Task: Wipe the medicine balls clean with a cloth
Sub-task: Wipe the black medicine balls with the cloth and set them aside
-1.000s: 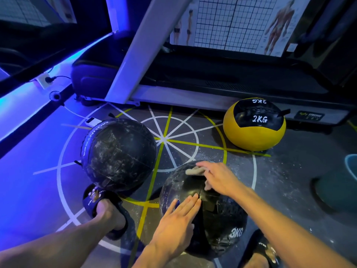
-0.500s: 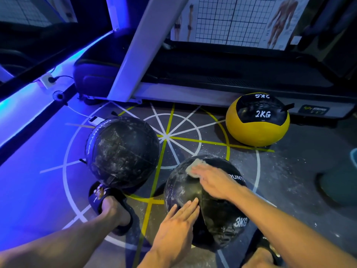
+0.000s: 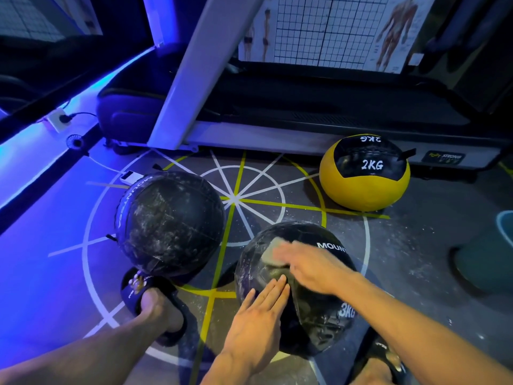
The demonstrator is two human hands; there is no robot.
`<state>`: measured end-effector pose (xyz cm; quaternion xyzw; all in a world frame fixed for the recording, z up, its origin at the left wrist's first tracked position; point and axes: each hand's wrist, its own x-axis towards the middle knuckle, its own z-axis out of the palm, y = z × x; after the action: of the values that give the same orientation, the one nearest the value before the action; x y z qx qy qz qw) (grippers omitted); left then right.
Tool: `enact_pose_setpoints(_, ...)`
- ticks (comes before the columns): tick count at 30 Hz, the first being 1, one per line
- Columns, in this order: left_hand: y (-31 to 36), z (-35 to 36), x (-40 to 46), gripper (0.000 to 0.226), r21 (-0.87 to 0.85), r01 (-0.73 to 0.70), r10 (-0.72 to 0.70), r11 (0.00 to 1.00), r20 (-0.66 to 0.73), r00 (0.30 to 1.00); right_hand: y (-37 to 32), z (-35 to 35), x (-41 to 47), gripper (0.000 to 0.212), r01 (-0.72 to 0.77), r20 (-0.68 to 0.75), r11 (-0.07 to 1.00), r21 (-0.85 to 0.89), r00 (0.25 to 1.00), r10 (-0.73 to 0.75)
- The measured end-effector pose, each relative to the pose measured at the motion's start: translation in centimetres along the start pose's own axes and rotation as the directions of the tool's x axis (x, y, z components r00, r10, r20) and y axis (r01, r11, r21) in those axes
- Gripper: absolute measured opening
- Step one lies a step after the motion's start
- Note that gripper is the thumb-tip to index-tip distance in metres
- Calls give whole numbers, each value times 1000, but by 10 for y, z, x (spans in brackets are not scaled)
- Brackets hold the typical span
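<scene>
A black 3KG medicine ball [image 3: 319, 315] sits on the floor between my feet. My right hand [image 3: 311, 266] presses a small grey cloth [image 3: 273, 251] flat against the ball's top left, fingers blurred with motion. My left hand [image 3: 259, 315] rests flat on the ball's near left side, fingers straight. A second black ball [image 3: 169, 220], streaked with white dust, stands to the left against my left sandal. A yellow and black 2KG ball [image 3: 363, 173] lies at the back right.
A treadmill base [image 3: 277, 134] runs across the back, its white upright [image 3: 191, 68] slanting up. My left foot in a sandal [image 3: 155, 304] is beside the dusty ball, my right foot [image 3: 380, 362] at the bottom. A teal basin rim [image 3: 506, 226] shows at the right edge.
My right hand has swept the cloth back and down over the 3KG ball's top. The ball has turned a little. My left hand stays flat on its side.
</scene>
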<state>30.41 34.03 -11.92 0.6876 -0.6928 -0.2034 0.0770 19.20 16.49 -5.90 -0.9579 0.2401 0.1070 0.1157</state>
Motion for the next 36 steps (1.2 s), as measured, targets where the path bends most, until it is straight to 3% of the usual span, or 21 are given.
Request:
enact_pose_setpoints(2,1,-4,3,74,-4,2,-2,1000,-27,1000,7,-1,6,56,-84,-74,996,6,994,84)
enact_pose_setpoints(6,-1,-17,1,70,-7,-20,20,1000,27,999,7,1,-5,57,33,-5,999,30,999,-33)
enact_pose_setpoints(8,-1,-26,1,67,-57,-54,56,997,25,998,16,-1,-8,57,-70,-48,993,92,996,75)
enact_pose_setpoints(10,-7,-42,5,57,-183,-34,19,983,-79,997,16,1,-10,58,-113,-93,989,96,988,122)
enact_pose_setpoints(14,-29,-75,34,37,-349,5,-123,937,-317,940,-1,16,-27,53,-49,-159,998,51,986,56)
enact_pose_setpoints(16,-28,-93,54,46,-407,-6,-108,913,-256,961,-8,16,-36,27,2,-215,1000,-5,977,-3)
enact_pose_setpoints(19,-8,-104,84,43,-384,-22,7,923,-40,999,-24,11,-42,23,-30,-136,988,-149,991,9)
enact_pose_setpoints(22,6,-98,109,47,-247,9,32,969,162,986,-30,14,-43,36,-36,-172,995,-95,985,19)
enact_pose_setpoints(24,6,-93,119,60,-173,40,0,984,223,975,-32,9,-42,32,-34,-232,995,-97,973,10)
enact_pose_setpoints(26,3,-91,123,68,-133,59,-23,989,261,965,-31,10,-41,34,-57,-164,997,-45,985,49)
enact_pose_setpoints(28,2,-91,126,72,-100,62,-31,993,286,958,-31,13,-43,41,17,-207,1000,-25,978,-22)
enact_pose_setpoints(30,-1,-89,127,71,-95,50,-18,994,313,950,-40,15,-51,33,100,-197,988,-115,973,-121)
enact_pose_setpoints(32,-4,-86,127,65,-109,67,-31,992,306,952,-48,30,-67,15,213,-73,954,-211,970,-233)
enact_pose_setpoints(34,-8,-84,129,59,-160,102,-52,982,292,955,-46,56,-90,21,320,196,914,-249,941,-276)
enact_pose_setpoints(36,-12,-83,132,56,-206,117,-50,971,305,951,-23,81,-106,36,358,230,884,-302,927,-296)
